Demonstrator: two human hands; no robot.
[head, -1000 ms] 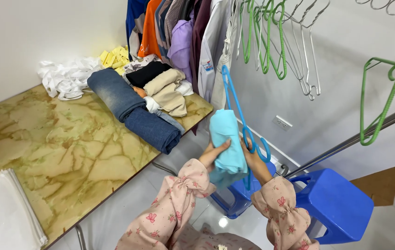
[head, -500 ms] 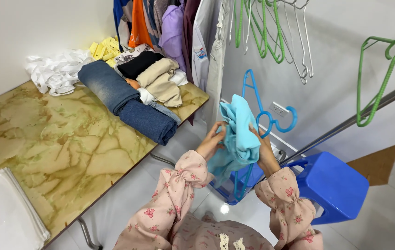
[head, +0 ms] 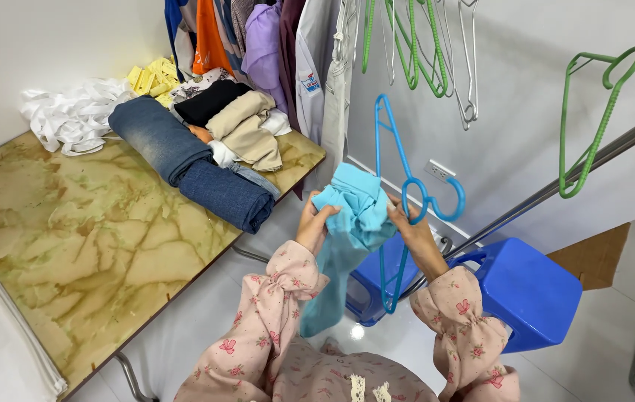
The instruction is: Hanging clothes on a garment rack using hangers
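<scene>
Head view: at nine o'clock a marbled counter [head: 71, 246] is seen, with folded jeans [head: 191, 164] laid on it towards eleven. Near the centre, a light blue garment [head: 351, 216] is gripped by the left hand [head: 316, 222], closed on its bunched cloth. At three o'clock of it, the right hand [head: 410, 227] is closed on the garment and a blue hanger [head: 407, 193]. A blue stool [head: 533, 290] is seen at four o'clock.

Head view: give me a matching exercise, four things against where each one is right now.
Things:
1 turquoise garment
2 rolled jeans
3 blue stool
4 green hanger

Places:
A on the slanted metal rail
B on the marble-patterned table
C on the floor, right of the hands
D held in both hands

Pairs: 1-D, 2-B, 3-C, 4-A
</scene>
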